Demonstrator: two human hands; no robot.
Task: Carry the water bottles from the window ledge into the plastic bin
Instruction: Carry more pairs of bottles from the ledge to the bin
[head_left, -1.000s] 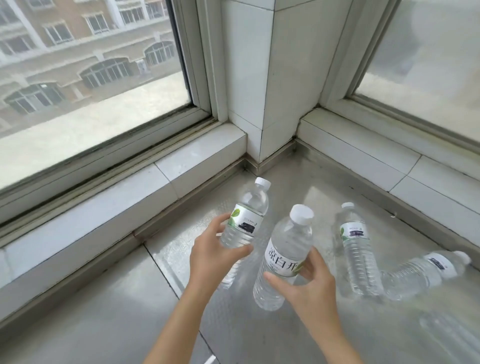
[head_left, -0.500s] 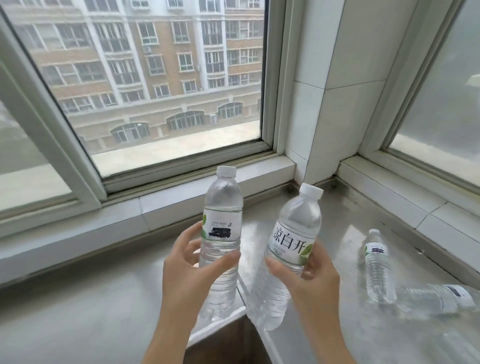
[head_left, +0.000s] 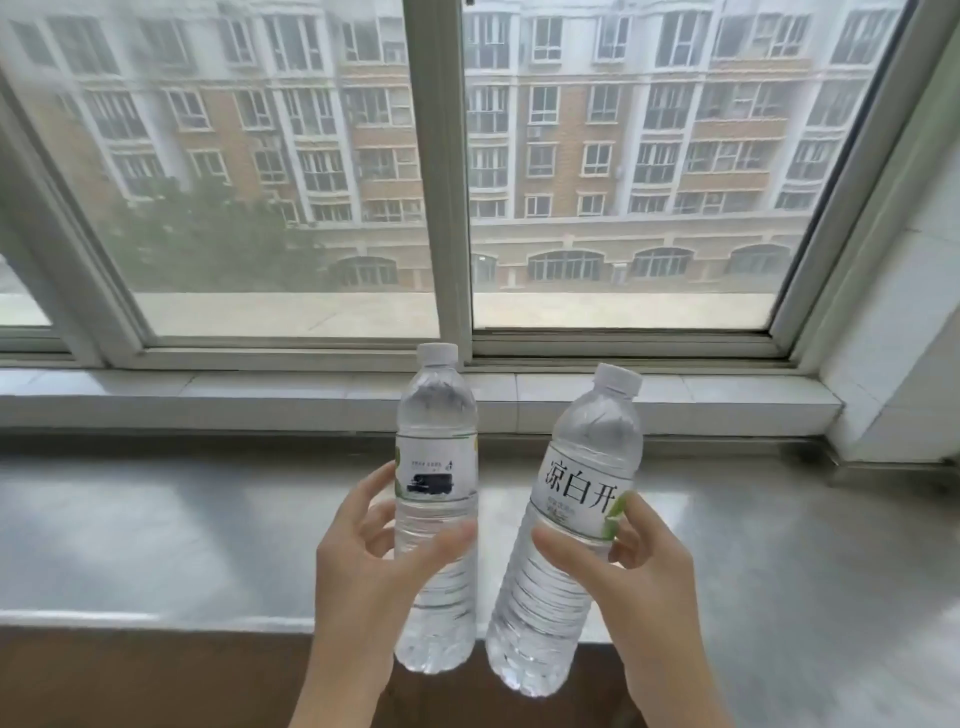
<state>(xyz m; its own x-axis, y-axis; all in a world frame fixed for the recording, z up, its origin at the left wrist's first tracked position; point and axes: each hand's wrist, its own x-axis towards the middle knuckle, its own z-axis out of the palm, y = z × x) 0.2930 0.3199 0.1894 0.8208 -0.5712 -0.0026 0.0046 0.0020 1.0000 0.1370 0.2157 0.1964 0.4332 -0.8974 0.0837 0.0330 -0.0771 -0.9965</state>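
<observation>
2 bottles are up off the ledge (head_left: 156, 530): left hand (head_left: 363, 566) grips the upright bottle (head_left: 436, 499), right hand (head_left: 639, 577) grips the tilted bottle (head_left: 571, 519), cap leaning right. Bin out of view, no telling which way.

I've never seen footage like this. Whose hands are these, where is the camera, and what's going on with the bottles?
There is no machine here: these are a person's two bare hands, filmed by a wide-angle camera worn on the head, looking forward and down. That is why the arms come in from the bottom edge. The left hand grips one clear water bottle with a white cap, held upright. The right hand grips a second bottle, tilted a little, with large Chinese characters on its label. Both bottles are lifted clear of the grey window ledge behind them. Beyond is a window facing a brick building. The plastic bin the bottles are meant for is not in view.
</observation>
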